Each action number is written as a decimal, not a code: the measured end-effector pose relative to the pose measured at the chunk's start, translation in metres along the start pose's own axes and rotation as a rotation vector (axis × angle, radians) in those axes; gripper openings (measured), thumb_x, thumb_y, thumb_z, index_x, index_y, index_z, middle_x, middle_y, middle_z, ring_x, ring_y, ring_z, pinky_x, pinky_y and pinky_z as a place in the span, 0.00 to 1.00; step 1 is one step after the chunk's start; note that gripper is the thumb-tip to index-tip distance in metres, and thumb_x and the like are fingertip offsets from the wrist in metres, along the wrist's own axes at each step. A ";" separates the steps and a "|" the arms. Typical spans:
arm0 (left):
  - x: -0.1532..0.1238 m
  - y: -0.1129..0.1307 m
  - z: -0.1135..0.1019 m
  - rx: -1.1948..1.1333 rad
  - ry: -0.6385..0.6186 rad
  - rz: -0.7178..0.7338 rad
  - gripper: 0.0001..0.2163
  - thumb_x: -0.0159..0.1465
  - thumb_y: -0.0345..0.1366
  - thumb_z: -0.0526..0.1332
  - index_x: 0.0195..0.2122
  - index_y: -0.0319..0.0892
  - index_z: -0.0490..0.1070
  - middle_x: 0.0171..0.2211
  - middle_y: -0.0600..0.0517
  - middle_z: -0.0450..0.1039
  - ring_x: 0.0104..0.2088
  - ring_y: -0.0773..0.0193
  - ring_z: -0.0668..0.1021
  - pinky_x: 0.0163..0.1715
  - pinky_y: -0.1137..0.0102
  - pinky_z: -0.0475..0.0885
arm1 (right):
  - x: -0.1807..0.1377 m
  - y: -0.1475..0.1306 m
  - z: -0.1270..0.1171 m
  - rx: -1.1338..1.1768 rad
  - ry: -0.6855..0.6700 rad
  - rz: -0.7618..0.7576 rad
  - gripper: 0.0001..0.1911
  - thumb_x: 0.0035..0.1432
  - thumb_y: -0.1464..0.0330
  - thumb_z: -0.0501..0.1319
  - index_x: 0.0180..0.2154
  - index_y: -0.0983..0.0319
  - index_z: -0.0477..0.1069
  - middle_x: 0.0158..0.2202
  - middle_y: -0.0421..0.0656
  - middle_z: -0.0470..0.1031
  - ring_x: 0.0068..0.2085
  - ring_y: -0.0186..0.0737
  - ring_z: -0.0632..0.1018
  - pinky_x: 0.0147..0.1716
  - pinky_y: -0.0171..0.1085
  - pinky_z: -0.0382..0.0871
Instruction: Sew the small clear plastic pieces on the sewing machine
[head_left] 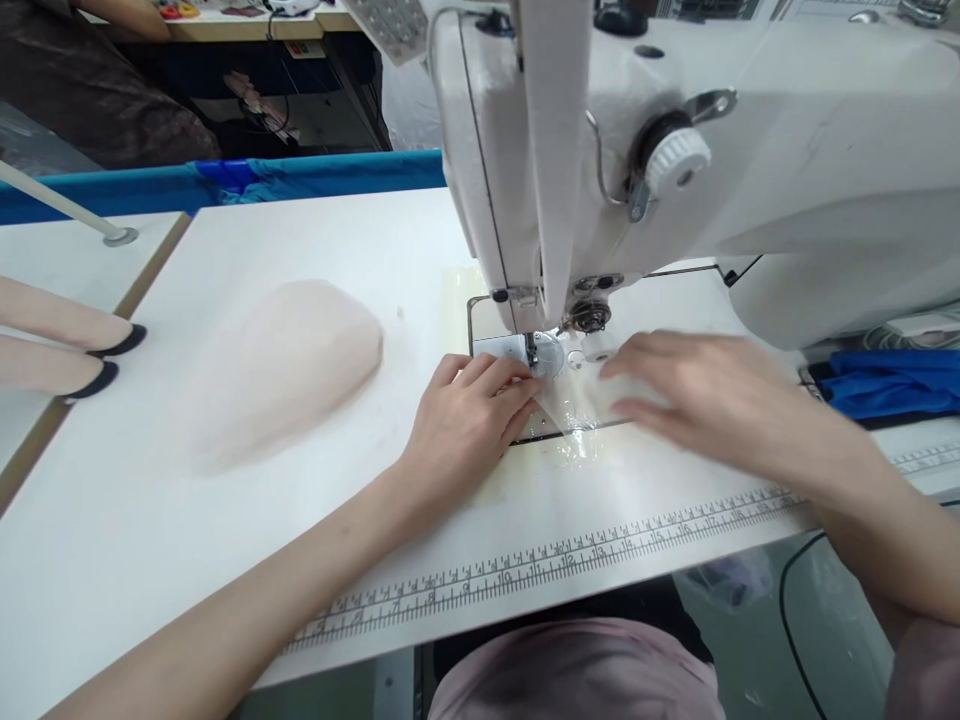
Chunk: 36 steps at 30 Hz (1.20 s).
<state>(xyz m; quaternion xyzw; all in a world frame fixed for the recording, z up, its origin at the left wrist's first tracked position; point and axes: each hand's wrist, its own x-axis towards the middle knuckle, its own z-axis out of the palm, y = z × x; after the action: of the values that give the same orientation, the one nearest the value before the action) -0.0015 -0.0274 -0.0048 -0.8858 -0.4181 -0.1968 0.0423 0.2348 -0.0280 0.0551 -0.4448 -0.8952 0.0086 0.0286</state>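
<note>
On the white counter, the sheer beige oval fabric lies left of the white sewing machine. Farther left, two long beige forms with black ends reach over a brown strip. Left-hand fingers lie just before the metal presser foot; right-hand fingers are to its right. Behind the counter runs blue edging cloth; along its front, a printed ruler.
</note>
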 end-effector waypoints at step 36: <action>0.025 -0.002 -0.008 -0.390 -0.091 -0.287 0.09 0.63 0.31 0.56 0.33 0.38 0.77 0.35 0.51 0.74 0.30 0.67 0.74 0.29 0.71 0.67 | 0.041 -0.012 0.060 0.028 0.406 -0.034 0.28 0.67 0.52 0.47 0.32 0.63 0.76 0.19 0.40 0.68 0.23 0.32 0.67 0.22 0.34 0.47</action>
<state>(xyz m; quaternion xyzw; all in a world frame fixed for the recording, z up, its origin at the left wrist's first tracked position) 0.0091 -0.0098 0.0117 -0.8166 -0.4953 -0.2376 -0.1771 0.1972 -0.0018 -0.0023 -0.4218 -0.8781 -0.0693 0.2150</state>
